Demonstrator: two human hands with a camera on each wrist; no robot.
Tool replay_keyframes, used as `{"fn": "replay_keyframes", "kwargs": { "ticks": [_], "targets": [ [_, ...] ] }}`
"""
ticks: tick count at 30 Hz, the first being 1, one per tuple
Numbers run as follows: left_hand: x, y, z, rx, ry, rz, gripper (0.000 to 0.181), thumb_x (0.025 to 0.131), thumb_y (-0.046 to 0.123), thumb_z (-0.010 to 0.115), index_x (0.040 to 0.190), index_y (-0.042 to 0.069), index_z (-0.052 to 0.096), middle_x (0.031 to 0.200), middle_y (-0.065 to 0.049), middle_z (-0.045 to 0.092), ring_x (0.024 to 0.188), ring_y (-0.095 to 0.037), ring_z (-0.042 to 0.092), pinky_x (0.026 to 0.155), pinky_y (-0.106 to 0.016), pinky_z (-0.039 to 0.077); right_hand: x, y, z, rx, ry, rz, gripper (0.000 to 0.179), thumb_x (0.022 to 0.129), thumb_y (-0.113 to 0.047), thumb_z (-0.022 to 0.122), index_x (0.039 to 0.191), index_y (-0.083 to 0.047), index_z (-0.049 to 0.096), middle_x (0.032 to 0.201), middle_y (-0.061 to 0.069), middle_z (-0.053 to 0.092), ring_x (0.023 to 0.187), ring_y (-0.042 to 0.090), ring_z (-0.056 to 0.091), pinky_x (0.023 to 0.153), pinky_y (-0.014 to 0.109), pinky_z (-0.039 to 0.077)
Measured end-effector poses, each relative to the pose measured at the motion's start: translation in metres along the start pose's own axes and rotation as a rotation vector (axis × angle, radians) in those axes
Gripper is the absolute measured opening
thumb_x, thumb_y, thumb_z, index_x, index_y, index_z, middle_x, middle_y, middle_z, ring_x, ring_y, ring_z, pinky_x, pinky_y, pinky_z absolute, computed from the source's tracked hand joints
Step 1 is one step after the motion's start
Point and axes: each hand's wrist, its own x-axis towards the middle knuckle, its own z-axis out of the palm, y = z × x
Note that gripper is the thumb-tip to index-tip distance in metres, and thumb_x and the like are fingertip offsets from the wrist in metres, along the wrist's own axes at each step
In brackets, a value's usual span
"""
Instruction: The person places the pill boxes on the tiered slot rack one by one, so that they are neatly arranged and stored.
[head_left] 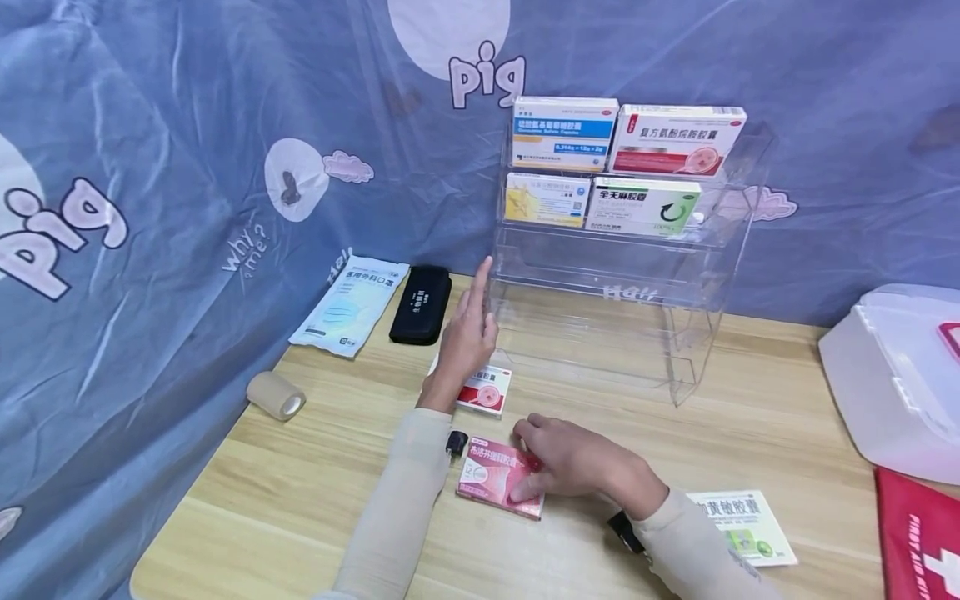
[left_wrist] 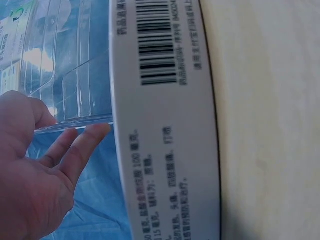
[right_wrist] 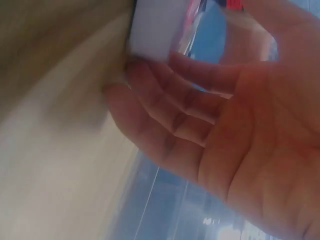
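My left hand (head_left: 468, 333) is at the left side of a clear tiered display stand (head_left: 600, 275), index finger straight along its edge. In the left wrist view, the fingers (left_wrist: 80, 150) and thumb lie about the stand's side panel. My right hand (head_left: 577, 458) holds a pink medicine box (head_left: 491, 471) lying on the table, its thumb on the top face and its fingers curled at the far edge. A red-and-white medicine box (head_left: 483, 396) lies behind it, partly hidden by the left wrist. Its barcode side (left_wrist: 165, 120) looms close in the left wrist view.
Several medicine boxes (head_left: 562, 137) fill the stand's upper two tiers. Left are a mask packet (head_left: 351, 304), a black case (head_left: 422, 304) and a bandage roll (head_left: 276, 395). Right are a green-and-white box (head_left: 750, 525), a white container (head_left: 885, 383) and a red first-aid bag (head_left: 918, 533).
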Motion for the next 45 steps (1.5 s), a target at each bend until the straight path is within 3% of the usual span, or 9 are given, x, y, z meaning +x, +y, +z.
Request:
{"fn": "replay_keyframes", "kwargs": {
  "ticks": [5, 12, 17, 22, 25, 30, 37, 45],
  "targets": [
    [0.000, 0.000, -0.001, 0.005, -0.004, -0.004, 0.092, 0.104, 0.001, 0.055, 0.172, 0.044, 0.009, 0.139, -0.018, 0.060, 0.082, -0.032, 0.058, 0.072, -0.047, 0.054, 0.001, -0.012, 0.009, -0.030, -0.040, 0.001, 0.076, 0.074, -0.055, 0.092, 0.126, -0.010, 0.061, 0.108, -0.001, 0.056, 0.090, 0.015, 0.055, 0.089, 0.039, 0.056],
    [0.001, 0.000, -0.001, 0.006, -0.011, -0.008, 0.092, 0.105, 0.002, 0.055, 0.172, 0.044, 0.007, 0.142, -0.018, 0.060, 0.088, -0.034, 0.060, 0.077, -0.050, 0.057, 0.000, -0.020, 0.015, -0.072, -0.085, 0.042, 0.082, 0.066, -0.053, 0.098, 0.127, -0.010, 0.061, 0.110, -0.002, 0.058, 0.096, 0.014, 0.058, 0.097, 0.037, 0.057],
    [0.001, 0.000, 0.001, 0.000, -0.010, -0.004, 0.093, 0.105, 0.001, 0.055, 0.172, 0.044, 0.007, 0.144, -0.018, 0.059, 0.087, -0.034, 0.059, 0.075, -0.049, 0.056, -0.001, -0.024, 0.015, -0.133, -0.105, 0.104, 0.081, 0.063, -0.049, 0.100, 0.125, -0.013, 0.063, 0.113, -0.002, 0.060, 0.103, 0.015, 0.059, 0.103, 0.037, 0.056],
    [0.000, 0.001, 0.002, 0.000, -0.014, 0.003, 0.092, 0.104, 0.001, 0.054, 0.172, 0.044, 0.008, 0.144, -0.018, 0.059, 0.083, -0.033, 0.057, 0.070, -0.046, 0.053, -0.005, -0.025, 0.015, -0.152, -0.131, 0.107, 0.072, 0.064, -0.039, 0.102, 0.120, -0.019, 0.061, 0.109, -0.005, 0.058, 0.101, 0.012, 0.056, 0.099, 0.035, 0.057],
    [0.001, 0.001, 0.002, -0.005, -0.015, 0.001, 0.093, 0.104, 0.001, 0.054, 0.172, 0.045, 0.007, 0.142, -0.018, 0.059, 0.084, -0.032, 0.057, 0.071, -0.045, 0.053, -0.008, -0.024, 0.014, -0.121, -0.152, 0.093, 0.071, 0.064, -0.037, 0.103, 0.117, -0.023, 0.058, 0.105, -0.010, 0.057, 0.099, 0.009, 0.053, 0.096, 0.033, 0.056],
    [0.001, 0.000, 0.002, -0.013, -0.007, -0.001, 0.095, 0.103, 0.001, 0.055, 0.172, 0.046, 0.007, 0.139, -0.018, 0.060, 0.088, -0.033, 0.060, 0.075, -0.048, 0.057, -0.011, -0.022, 0.010, 0.008, -0.202, 0.033, 0.069, 0.069, -0.016, 0.100, 0.115, -0.032, 0.051, 0.099, -0.018, 0.057, 0.091, 0.003, 0.052, 0.087, 0.026, 0.052],
    [0.001, 0.000, 0.001, -0.014, -0.001, 0.010, 0.092, 0.104, 0.001, 0.054, 0.172, 0.043, 0.009, 0.140, -0.020, 0.060, 0.089, -0.035, 0.060, 0.076, -0.051, 0.057, -0.010, -0.014, 0.003, 0.082, -0.250, -0.072, 0.066, 0.076, -0.002, 0.093, 0.117, -0.034, 0.053, 0.102, -0.019, 0.057, 0.091, 0.001, 0.053, 0.084, 0.022, 0.051],
    [0.000, -0.001, 0.001, -0.006, -0.003, 0.001, 0.092, 0.104, 0.001, 0.054, 0.172, 0.045, 0.008, 0.135, -0.018, 0.061, 0.083, -0.034, 0.058, 0.074, -0.049, 0.056, -0.015, 0.003, -0.016, 0.113, -0.112, -0.210, 0.068, 0.077, 0.013, 0.079, 0.123, -0.036, 0.066, 0.113, -0.008, 0.057, 0.099, 0.006, 0.055, 0.081, 0.022, 0.052]
  ]
}}
